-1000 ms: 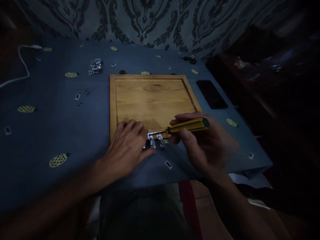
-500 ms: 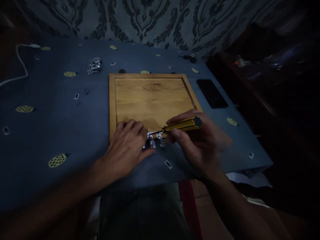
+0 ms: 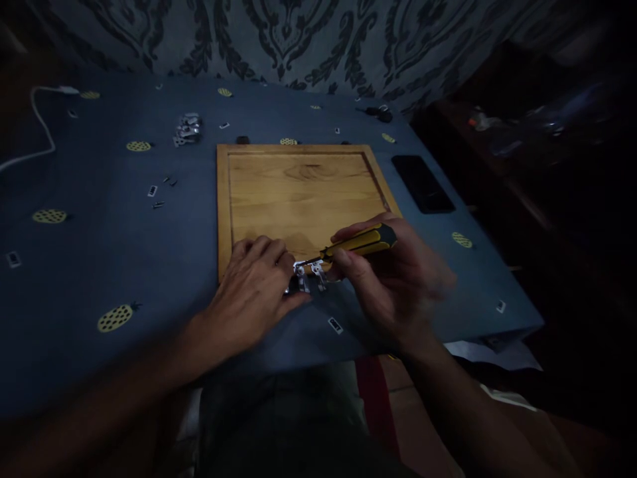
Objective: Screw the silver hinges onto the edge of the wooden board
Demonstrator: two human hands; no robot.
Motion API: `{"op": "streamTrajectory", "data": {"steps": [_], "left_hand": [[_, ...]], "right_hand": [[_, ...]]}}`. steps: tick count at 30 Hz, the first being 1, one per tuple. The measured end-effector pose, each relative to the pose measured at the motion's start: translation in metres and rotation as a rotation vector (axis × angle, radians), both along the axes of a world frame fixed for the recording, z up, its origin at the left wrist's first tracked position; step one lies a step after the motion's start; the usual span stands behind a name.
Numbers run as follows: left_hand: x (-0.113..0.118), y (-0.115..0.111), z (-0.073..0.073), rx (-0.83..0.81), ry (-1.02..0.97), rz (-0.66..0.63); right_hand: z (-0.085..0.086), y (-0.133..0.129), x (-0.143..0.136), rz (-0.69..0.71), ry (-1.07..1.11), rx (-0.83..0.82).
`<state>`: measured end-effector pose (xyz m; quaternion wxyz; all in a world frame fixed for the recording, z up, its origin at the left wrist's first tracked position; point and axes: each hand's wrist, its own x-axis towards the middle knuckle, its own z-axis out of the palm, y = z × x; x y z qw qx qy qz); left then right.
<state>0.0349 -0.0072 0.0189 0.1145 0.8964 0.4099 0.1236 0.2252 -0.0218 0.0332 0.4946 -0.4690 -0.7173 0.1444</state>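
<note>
A yellow and black screwdriver (image 3: 365,241) is gripped in my right hand (image 3: 398,275), its shaft slanting down to the left. The tip meets a small metal hinge (image 3: 300,272) at the near edge of the wooden board (image 3: 298,192). Just right of it sits another metal hinge (image 3: 319,271). My left hand (image 3: 253,285) presses on the board's near left edge beside the hinges, fingers curled together. Whatever lies under those fingers is hidden, apart from a glint of metal near the thumb.
Metal hinges (image 3: 188,129) are piled at the back left, with several small screws (image 3: 170,180) nearer. A black phone (image 3: 423,184) lies right of the board. Dark tools (image 3: 377,114) rest at the back right, and a white cable (image 3: 40,123) at the far left.
The screwdriver handle and my right hand have shifted slightly left and up. My left hand and the board look almost the same.
</note>
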Motion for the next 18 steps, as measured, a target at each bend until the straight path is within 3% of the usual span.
{"op": "streamTrajectory", "data": {"steps": [7,13,18], "left_hand": [[-0.001,-0.001,-0.001,0.007,-0.021,-0.012],[-0.001,-0.001,-0.001,0.020,-0.030,-0.014],[-0.001,-0.001,-0.001,0.022,-0.024,-0.015]], "right_hand": [[0.006,0.002,0.008,0.096,0.052,-0.130],[0.013,0.004,0.007,0.080,-0.015,-0.113],[0.006,0.003,0.008,0.090,-0.004,-0.058]]}}
